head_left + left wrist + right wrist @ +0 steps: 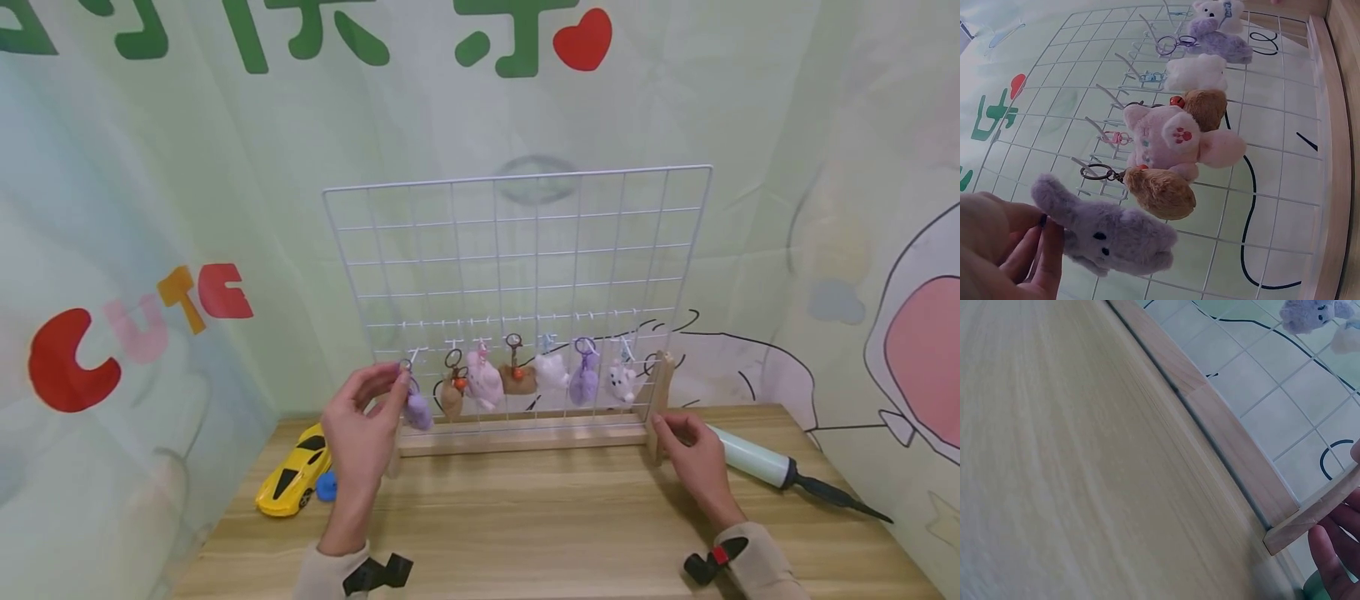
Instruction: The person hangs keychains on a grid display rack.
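My left hand (365, 417) pinches the top of a purple plush keychain (1119, 237) at the left end of a white wire grid rack (517, 250). In the left wrist view the plush hangs head-down, two dark eyes showing. Beside it on the hooks hang a brown plush (1161, 192), a pink plush with a paw print (1166, 140), a white plush (1197, 74) and another purple one (1219, 45). My right hand (693, 458) grips the wooden end piece (1310, 519) of the rack's stand, thumb and fingers on either side of it.
A yellow toy car (296, 475) and a small blue object (326, 486) are left of my left forearm. On the right lies a pale green pump (753, 457) with a black nozzle. Behind the rack hangs a printed backdrop (247, 150); everything rests on a wooden table (525, 517).
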Demonstrator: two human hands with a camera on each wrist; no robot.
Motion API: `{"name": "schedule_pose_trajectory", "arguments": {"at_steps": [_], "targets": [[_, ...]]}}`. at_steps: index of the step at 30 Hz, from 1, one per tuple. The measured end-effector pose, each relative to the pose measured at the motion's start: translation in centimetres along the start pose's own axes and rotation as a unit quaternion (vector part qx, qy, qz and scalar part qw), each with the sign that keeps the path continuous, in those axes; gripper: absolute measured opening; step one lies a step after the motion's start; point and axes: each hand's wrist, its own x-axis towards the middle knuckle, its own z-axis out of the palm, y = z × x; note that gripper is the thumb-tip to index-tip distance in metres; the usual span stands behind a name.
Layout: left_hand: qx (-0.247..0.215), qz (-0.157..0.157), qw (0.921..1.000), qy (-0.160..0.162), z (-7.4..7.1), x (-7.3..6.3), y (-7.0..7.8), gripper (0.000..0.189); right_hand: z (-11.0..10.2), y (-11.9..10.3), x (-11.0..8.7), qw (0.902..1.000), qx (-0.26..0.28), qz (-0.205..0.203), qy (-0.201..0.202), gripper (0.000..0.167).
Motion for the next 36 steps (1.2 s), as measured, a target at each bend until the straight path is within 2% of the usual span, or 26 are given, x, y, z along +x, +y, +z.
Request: {"name": "schedule_pose_trajectory", "arguments": {"at_steps": [10, 23, 28, 32, 36], "targets": [[-0.015, -0.023, 0.9995, -0.015, 0.5, 0.3, -0.6, 0.029, -0.1, 0.0, 0.0, 0.9999, -0.008, 0.000, 0.010, 0.054], [-0.039, -0.019, 0.9990, -0.013, 1.6, 0.8, -1.6, 0.023, -0.6, 0.3, -0.4, 0.9997, -0.005, -0.005, 0.023, 0.050], [-0.029, -0.020, 0.9994, -0.004, 2.0, 0.8, -1.9, 0.022, -0.5, 0.0, -0.6, 0.9999, -0.003, -0.003, 0.013, 0.053], [-0.012, -0.012, 0.9998, 0.005, 1.8, 0.8, -2.4, 0.023, -0.3, -0.2, -0.4, 0.9999, 0.002, -0.005, 0.009, 0.054], [-0.005, -0.001, 1.0000, 0.005, 0.8, 0.7, -3.1, 0.026, 0.1, -0.4, -0.3, 0.9999, 0.000, -0.009, 0.008, 0.053]]}}
